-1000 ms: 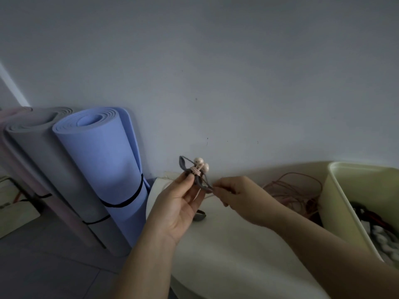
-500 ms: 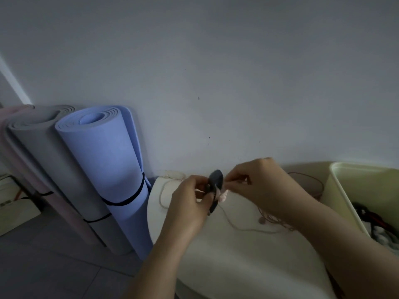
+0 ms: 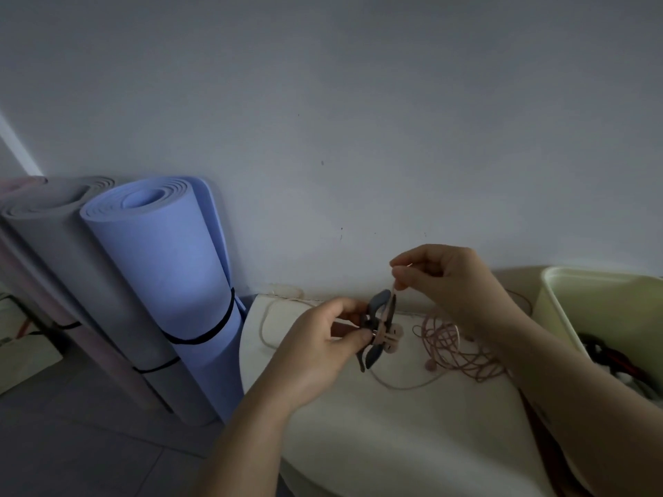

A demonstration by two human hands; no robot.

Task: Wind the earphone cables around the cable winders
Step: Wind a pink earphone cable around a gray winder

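My left hand (image 3: 319,349) pinches a dark grey cable winder (image 3: 376,328) by its middle, above the white table (image 3: 358,435). Pale pink earbuds (image 3: 391,337) sit against the winder's right side. My right hand (image 3: 441,278) is raised just above the winder and pinches the pink earphone cable (image 3: 393,294) taut between thumb and finger. The slack cable (image 3: 405,386) trails down from the winder across the tabletop.
A tangled heap of pink cables (image 3: 455,349) lies on the table behind my right wrist. A pale yellow bin (image 3: 559,317) with dark items stands at the right. Rolled blue (image 3: 172,281) and grey (image 3: 71,267) mats lean on the wall at the left.
My right hand has lifted up and to the right, drawing the cable above the winder. The winder has turned in my left hand, and the earbuds now show on its right side.
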